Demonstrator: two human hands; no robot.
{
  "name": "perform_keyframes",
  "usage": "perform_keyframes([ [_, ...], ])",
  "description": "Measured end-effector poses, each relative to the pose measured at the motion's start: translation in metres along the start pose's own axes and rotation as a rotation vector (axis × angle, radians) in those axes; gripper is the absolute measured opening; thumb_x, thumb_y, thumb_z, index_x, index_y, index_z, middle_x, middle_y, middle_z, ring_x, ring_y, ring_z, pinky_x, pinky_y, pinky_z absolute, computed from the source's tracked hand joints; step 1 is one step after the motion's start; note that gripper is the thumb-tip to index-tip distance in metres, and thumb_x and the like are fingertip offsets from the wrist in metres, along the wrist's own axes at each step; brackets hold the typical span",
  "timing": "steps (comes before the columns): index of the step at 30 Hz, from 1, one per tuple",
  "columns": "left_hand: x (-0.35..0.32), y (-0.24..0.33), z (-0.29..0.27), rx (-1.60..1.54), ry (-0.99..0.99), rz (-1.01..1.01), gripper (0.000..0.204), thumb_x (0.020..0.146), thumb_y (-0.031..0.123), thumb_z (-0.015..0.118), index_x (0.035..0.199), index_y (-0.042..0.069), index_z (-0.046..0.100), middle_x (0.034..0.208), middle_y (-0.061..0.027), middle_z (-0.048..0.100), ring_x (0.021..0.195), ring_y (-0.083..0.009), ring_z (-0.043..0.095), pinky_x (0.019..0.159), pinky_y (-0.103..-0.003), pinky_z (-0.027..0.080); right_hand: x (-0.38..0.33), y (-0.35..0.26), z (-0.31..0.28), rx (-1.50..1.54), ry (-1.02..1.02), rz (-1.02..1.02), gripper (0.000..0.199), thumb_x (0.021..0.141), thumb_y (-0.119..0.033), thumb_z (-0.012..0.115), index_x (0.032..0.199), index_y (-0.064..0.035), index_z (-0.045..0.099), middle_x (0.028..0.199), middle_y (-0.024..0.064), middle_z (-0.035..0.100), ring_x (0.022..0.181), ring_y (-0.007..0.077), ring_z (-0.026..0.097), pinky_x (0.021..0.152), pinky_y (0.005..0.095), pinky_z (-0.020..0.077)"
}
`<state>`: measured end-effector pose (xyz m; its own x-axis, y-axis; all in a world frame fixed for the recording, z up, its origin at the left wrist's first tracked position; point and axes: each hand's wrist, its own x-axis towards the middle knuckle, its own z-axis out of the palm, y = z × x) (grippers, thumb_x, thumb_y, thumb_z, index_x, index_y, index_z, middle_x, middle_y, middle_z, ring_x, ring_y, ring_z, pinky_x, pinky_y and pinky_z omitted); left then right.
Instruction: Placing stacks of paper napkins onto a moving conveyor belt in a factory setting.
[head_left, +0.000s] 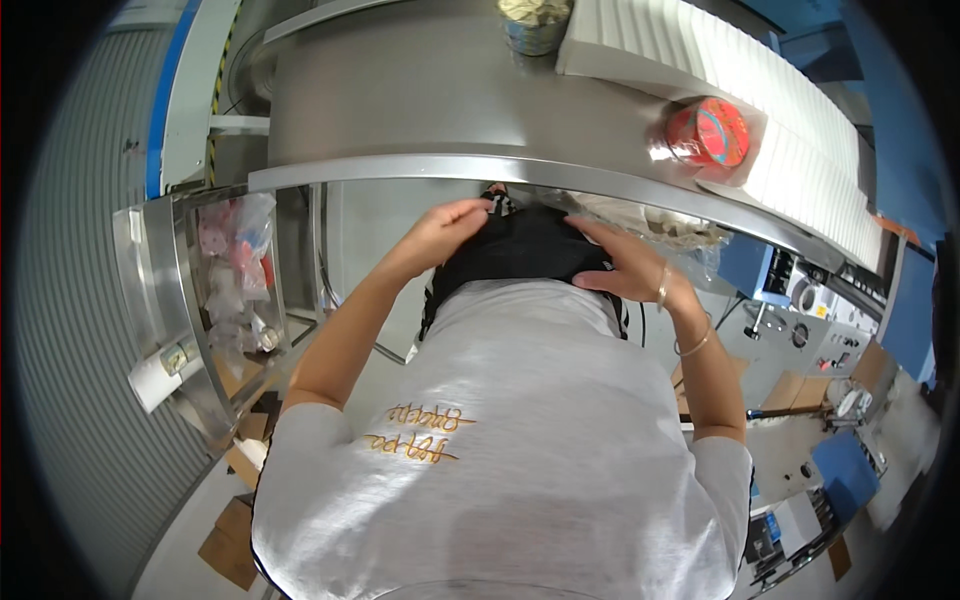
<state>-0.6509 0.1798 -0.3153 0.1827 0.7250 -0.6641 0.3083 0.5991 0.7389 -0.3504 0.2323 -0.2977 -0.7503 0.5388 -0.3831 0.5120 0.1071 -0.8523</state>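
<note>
My left hand (pixel 446 236) is beside my black trousers (pixel 505 245), its fingers loosely bent and nothing visible in them. My right hand (pixel 632 264) rests at the other side of the trousers, thumb and fingers apart, holding nothing. Both hands are below the front edge of the metal table (pixel 420 110). On the table, a red round package (pixel 708 132) in shiny clear wrap lies at the right, against a white ribbed stack (pixel 790 165). A cup-shaped container with a gold crumpled top (pixel 534 25) stands at the far edge.
The table's metal front rail (pixel 420 168) runs across before me. At the left, a metal-framed bin (pixel 235 270) contains clear and pink plastic. Clear plastic wrap (pixel 670 228) hangs under the table at the right. Farther right are a machine panel (pixel 815 330) and cardboard boxes (pixel 795 390).
</note>
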Motion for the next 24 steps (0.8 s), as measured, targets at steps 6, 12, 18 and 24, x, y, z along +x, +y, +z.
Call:
perform_keyframes([
  [6, -0.021, 0.003, 0.000, -0.086, 0.049, 0.095, 0.036, 0.092, 0.029, 0.057, 0.120, 0.006, 0.059, 0.120, -0.0035, 0.059, 0.115, -0.0159, 0.051, 0.090, -0.031, 0.044, 0.005, 0.011, 0.001, 0.137, 0.121, 0.159, 0.045, 0.086, -0.030, 0.068, 0.119, -0.0023, 0.056, 0.081, 0.0058, 0.063, 0.073, 0.0109, 0.056, 0.068, 0.0264, 0.0479],
  [12, -0.026, -0.009, 0.001, -0.006, 0.058, 0.167, 0.019, 0.082, 0.017, 0.069, 0.097, 0.006, 0.065, 0.130, -0.0136, 0.051, 0.098, -0.0155, 0.055, 0.083, -0.027, 0.044, 0.029, 0.029, 0.010, 0.779, 0.021, 0.202, 0.016, 0.087, -0.020, 0.067, 0.096, -0.0074, 0.061, 0.079, -0.0064, 0.056, 0.073, 0.0029, 0.048, 0.062, 0.0191, 0.0404],
  [18, -0.010, -0.014, -0.007, -0.148, 0.026, 0.111, 0.012, 0.085, 0.010, 0.064, 0.095, 0.005, 0.058, 0.087, 0.0009, 0.056, 0.080, -0.0071, 0.050, 0.071, -0.023, 0.043, 0.049, 0.029, 0.018, 0.207, 0.164, 0.161, 0.030, 0.087, -0.030, 0.062, 0.085, -0.0001, 0.065, 0.080, 0.0125, 0.067, 0.074, 0.0211, 0.062, 0.067, 0.0350, 0.0484],
  [24, -0.005, 0.038, -0.013, 0.379, 0.198, 0.403, 0.033, 0.084, 0.017, 0.063, 0.114, 0.005, 0.057, 0.106, -0.0153, 0.063, 0.096, -0.0318, 0.061, 0.078, -0.039, 0.049, 0.029, -0.035, 0.001, -0.459, 0.442, 0.111, 0.021, 0.085, -0.028, 0.061, 0.086, -0.0064, 0.062, 0.079, 0.0146, 0.064, 0.075, 0.0367, 0.062, 0.067, 0.0460, 0.0493],
])
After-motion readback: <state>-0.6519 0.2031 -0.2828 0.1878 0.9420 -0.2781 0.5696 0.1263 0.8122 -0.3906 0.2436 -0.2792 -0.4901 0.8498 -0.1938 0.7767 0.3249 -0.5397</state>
